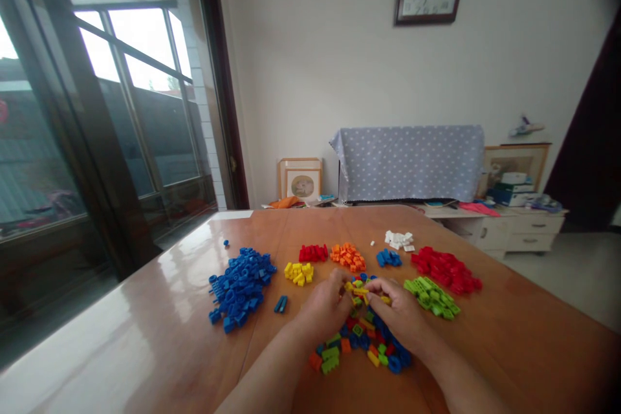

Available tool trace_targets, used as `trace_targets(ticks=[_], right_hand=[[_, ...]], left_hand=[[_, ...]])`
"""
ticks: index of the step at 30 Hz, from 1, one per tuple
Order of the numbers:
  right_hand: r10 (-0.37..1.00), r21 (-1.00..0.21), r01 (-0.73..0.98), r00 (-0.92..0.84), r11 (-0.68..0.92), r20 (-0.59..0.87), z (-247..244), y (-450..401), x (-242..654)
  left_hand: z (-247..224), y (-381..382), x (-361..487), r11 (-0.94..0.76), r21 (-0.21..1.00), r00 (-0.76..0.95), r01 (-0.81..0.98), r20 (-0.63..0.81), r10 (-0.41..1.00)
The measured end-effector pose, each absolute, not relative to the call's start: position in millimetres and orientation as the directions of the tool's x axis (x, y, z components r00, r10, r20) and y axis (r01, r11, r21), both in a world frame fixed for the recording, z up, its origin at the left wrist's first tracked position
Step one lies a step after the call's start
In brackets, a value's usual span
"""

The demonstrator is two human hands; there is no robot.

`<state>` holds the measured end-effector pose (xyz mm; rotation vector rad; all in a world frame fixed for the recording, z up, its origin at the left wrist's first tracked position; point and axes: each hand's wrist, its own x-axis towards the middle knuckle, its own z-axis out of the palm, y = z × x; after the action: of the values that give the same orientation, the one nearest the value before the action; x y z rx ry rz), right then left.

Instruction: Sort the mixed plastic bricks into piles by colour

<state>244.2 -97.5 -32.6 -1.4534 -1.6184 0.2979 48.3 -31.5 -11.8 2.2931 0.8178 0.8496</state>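
Two Hands in the Mixed Bricks

The left hand (334, 294) and the right hand (394, 303) meet over a heap of mixed bricks (358, 330) on the brown table (524, 362). This heap lies right in front of the person, between the arms, maybe because both hands can get to it easily there.

A yellow piece (360, 292) is at the fingertips, between the two hands. The fingers of both hands are bent in toward it. I cannot tell if they pinch it or only touch it, because the hands hide part of it. Its long way seems to go from side to side, with one end toward each hand, dipping a little to the right.

The other heaps lie around the hands, mostly one color each, probably so the colors do not mix. On the left is a big blue heap (242, 288). Next come a yellow heap (299, 273), a small red heap (313, 253) and an orange heap (348, 257). Farther right are a small blue heap (389, 258), a white heap (399, 240), a big red heap (446, 268) and a green heap (431, 297).

Two blue bricks (280, 304) lie side by side near the big blue heap, their long sides pointing away from the person.
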Motion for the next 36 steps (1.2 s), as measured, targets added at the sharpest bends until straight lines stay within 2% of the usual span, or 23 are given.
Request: trace_targets(ticks=[6,10,13,16,20,24,30,36], right_hand=[[0.875,-0.719,0.663,0.202,0.209,0.44,-38,-93,253],[0.873,-0.735,0.655,0.243,0.175,0.424,-44,-90,256],[0.867,-0.738,0.651,0.253,0.176,0.43,-43,-91,256],[0.863,-0.736,0.653,0.257,0.177,0.436,-39,-93,255],[0.863,-0.733,0.659,0.263,0.167,0.432,-35,-95,255],[0.857,-0.734,0.658,0.271,0.167,0.439,-38,-95,256],[0.852,-0.725,0.664,0.261,0.183,0.453,-39,-94,255],[0.861,-0.679,0.705,0.201,0.204,0.467,-33,-95,250]], left_hand=[[-10,-17,38,-0.673,0.62,0.543,0.404,0.429,0.722],[-10,5,18,-0.645,0.582,0.407,0.495,0.501,0.764],[-12,22,0,-0.547,0.534,0.314,0.645,0.467,0.827],[-14,32,-10,-0.472,0.461,0.299,0.751,0.4,0.866],[-13,32,-7,-0.434,0.328,0.335,0.839,0.316,0.887],[-12,29,-2,-0.419,0.223,0.334,0.88,0.335,0.881],[-13,30,-2,-0.422,0.284,0.302,0.861,0.383,0.873],[-2,9,14,-0.619,0.437,0.451,0.653,0.433,0.78]])
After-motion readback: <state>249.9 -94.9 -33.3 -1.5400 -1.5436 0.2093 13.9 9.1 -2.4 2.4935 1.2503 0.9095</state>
